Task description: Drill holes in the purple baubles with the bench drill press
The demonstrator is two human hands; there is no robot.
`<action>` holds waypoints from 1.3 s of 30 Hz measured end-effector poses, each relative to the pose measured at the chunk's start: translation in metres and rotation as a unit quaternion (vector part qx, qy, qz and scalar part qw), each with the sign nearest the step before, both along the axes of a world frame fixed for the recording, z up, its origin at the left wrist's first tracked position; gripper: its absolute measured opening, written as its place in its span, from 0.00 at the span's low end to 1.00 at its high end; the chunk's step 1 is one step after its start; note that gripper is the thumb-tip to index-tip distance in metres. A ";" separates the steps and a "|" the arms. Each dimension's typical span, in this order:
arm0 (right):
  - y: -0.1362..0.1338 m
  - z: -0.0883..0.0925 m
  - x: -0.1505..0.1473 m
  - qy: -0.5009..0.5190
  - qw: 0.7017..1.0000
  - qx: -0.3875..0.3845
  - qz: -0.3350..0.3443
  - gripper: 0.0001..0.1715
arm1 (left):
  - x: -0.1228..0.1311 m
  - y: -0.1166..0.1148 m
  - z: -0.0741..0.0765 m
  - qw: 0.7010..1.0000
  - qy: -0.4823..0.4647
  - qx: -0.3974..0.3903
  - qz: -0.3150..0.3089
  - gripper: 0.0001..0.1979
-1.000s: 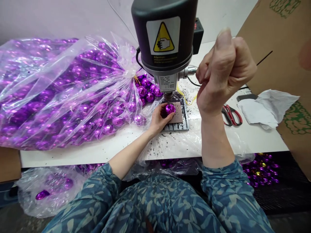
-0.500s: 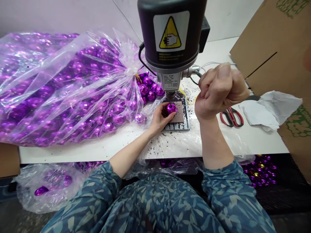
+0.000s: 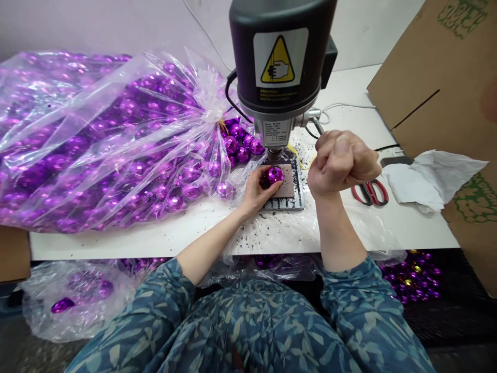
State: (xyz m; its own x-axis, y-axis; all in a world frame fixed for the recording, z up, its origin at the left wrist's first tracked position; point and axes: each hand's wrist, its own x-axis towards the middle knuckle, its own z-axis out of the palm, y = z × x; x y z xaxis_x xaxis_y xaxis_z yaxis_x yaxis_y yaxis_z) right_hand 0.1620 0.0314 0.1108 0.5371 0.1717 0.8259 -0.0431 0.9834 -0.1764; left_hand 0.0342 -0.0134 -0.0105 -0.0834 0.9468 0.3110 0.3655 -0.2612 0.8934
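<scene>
My left hand closes its fingers around a shiny purple faceted ball. The ball rests on a brown square board, which lies on the metal base of a drill press. Right above the ball is the drill chuck; the bit is too small to make out. My right hand is wrapped in a fist around the end of the press's feed lever, whose tip is hidden by the fingers.
A large clear bag of purple balls fills the left of the table. Red-handled scissors, crumpled white paper and a cardboard box are on the right. Dark shavings lie around the base. More purple balls sit below the table.
My right hand has come down and slightly left with the lever. The left hand still holds the ball on the board. The view has shifted a little.
</scene>
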 end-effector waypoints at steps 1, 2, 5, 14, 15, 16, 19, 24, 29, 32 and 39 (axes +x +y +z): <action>0.000 -0.001 0.000 -0.002 1.000 0.008 -0.001 0.37 | 0.000 0.000 0.000 1.000 0.002 0.000 0.000 0.24; -0.001 -0.001 0.000 -0.005 1.000 0.010 -0.005 0.38 | 0.000 0.000 0.001 1.000 0.002 0.000 -0.001 0.24; -0.004 0.017 0.000 -0.025 0.999 -0.036 -0.023 0.38 | 0.001 0.000 0.001 1.000 -0.004 -0.003 -0.008 0.24; -0.001 0.083 -0.005 -0.076 0.987 -0.139 -0.001 0.34 | -0.007 -0.057 0.036 0.999 0.018 0.016 -0.048 0.20; -0.001 0.082 -0.006 -0.076 0.988 -0.137 0.000 0.34 | -0.011 -0.074 0.041 0.991 0.032 0.028 -0.123 0.20; -0.001 0.081 -0.006 -0.073 0.988 -0.134 0.003 0.34 | -0.014 -0.091 0.045 0.973 0.058 0.034 -0.219 0.19; -0.002 0.078 -0.007 -0.054 0.991 -0.117 0.023 0.33 | -0.025 -0.139 0.045 0.864 0.249 0.075 -0.432 0.20; -0.002 0.078 -0.006 -0.044 0.990 -0.129 0.042 0.32 | -0.038 -0.162 0.024 0.785 0.406 0.170 -0.437 0.17; -0.002 0.076 -0.005 -0.034 0.993 -0.104 0.053 0.32 | -0.057 -0.081 0.031 0.927 0.263 0.132 -0.232 0.13; -0.001 0.075 -0.005 -0.032 0.991 -0.125 0.036 0.33 | -0.069 0.001 0.038 0.949 0.302 0.068 -0.058 0.15; -0.002 0.073 -0.004 -0.036 0.992 -0.120 0.035 0.34 | -0.074 0.101 0.022 0.942 0.335 -0.009 0.003 0.13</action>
